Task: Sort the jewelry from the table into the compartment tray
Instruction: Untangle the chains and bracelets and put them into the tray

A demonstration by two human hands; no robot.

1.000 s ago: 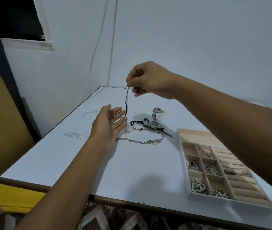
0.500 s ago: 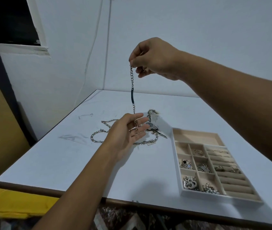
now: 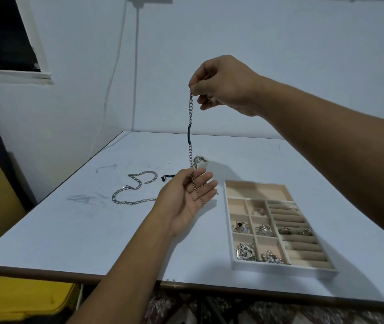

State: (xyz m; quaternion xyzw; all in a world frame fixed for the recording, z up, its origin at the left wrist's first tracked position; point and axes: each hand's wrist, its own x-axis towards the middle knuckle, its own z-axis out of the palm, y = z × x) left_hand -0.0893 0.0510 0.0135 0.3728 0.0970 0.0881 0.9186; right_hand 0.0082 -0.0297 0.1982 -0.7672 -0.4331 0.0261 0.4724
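A white table (image 3: 81,235) fills the lower view, its front edge nearest the person and its far left corner set against the pale walls. A yellow plastic item (image 3: 22,298) shows below the front left edge. Near the front right part of the table lies the compartment tray (image 3: 284,270), white outside and beige inside, with a long section at its far end, small square sections on its left and ring rolls (image 3: 303,247) on its right. The right hand (image 3: 223,85) is raised above the middle of the table, its fingers curled, pinching the top end of a thin chain (image 3: 190,108). That chain hangs straight down in the air, clear of the table and left of the tray. Its lower end lies across the straight, spread fingers of the left hand (image 3: 186,199), which is held palm up and flat just left of the tray's far corner. A heavy link chain (image 3: 135,202) lies in loose loops on the table, left of the left hand toward the left edge. The square sections hold an ornate silver piece (image 3: 246,252), a fan-shaped silver piece (image 3: 264,230), a piece with a dark stone (image 3: 240,228) and a beaded cluster (image 3: 270,258); what kinds of jewelry they are cannot be told. A silvery item on a white tag (image 3: 200,160) lies on the table just beyond the left fingertips, and a short black cord (image 3: 167,177) lies beside the heavy chain. Midway down the thin chain sits a black tube section (image 3: 189,134); below it the links turn copper-coloured over the fingers.
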